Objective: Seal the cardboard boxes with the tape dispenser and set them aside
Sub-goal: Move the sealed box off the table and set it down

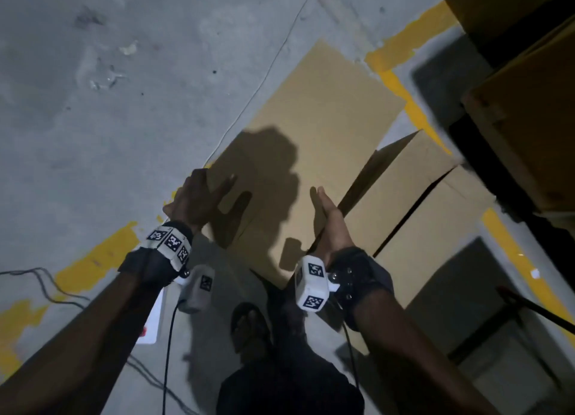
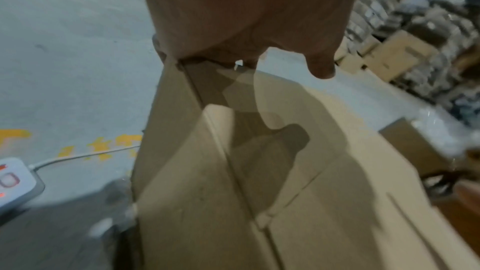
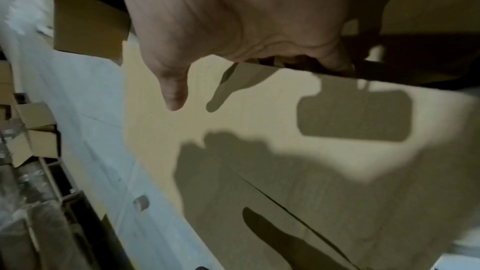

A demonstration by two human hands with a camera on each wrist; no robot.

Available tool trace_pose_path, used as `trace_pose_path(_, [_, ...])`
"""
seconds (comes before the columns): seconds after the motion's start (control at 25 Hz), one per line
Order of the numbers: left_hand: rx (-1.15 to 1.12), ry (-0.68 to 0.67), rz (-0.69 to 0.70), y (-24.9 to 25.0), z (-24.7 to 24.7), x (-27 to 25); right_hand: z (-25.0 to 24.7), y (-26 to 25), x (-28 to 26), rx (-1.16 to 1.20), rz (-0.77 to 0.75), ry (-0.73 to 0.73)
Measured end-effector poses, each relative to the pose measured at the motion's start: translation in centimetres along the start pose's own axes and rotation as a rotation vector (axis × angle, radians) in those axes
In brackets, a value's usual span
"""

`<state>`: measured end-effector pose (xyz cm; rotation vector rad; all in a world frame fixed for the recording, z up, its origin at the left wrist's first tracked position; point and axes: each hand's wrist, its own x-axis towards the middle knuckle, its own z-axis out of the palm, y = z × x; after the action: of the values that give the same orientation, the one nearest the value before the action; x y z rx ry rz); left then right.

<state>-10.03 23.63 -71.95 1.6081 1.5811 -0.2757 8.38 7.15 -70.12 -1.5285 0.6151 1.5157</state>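
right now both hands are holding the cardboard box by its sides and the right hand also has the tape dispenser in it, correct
Not quite. The left hand and the right hand do hold the cardboard box by its sides, but the right hand has no tape dispenser in it. The right wrist view shows only the box edge under its fingers, and no dispenser appears in any view.

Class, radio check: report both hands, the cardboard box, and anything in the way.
Left hand and right hand each grip an edge of the cardboard box, held above the floor. No tape dispenser in view. Second box lies close on the right.
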Motion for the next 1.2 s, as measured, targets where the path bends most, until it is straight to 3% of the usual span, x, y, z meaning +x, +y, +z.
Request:
trace_pose_path(0.16, [-0.177,0.103,0.017,5.3,-8.1,-8.5,2.3,-3.0,-10.9,0.013,-0.027,-0.038])
trace_pose_path(0.36, [-0.257,0.166,0.218,15.1,-19.3,-20.0,3.1,-8.7,-29.1,0.089,-0.155,-0.065])
trace_pose_path(0.52, [-0.363,0.157,0.346,21.4,-25.8,-30.4,1.2,-10.3,-43.8,0.117,-0.383,-0.004])
trace_pose_path(0.72, [-0.468,0.08,0.483,27.0,-30.4,-45.6,-1.2,-8.4,-60.4,0.212,-0.722,0.125])
trace_pose_path(0.88, [-0.502,-0.042,0.598,28.0,-30.1,-55.2,-5.2,-3.9,-68.4,0.267,-0.978,0.228])
trace_pose_path(1.0, [-0.503,-0.143,0.685,28.3,-27.1,-60.5,-10.0,-0.3,-72.1,0.35,-1.116,0.299])
trace_pose_path(1.2, [-0.428,-0.375,0.757,28.5,-18.3,-67.4,-20.2,7.5,-75.1,0.499,-1.115,0.435])
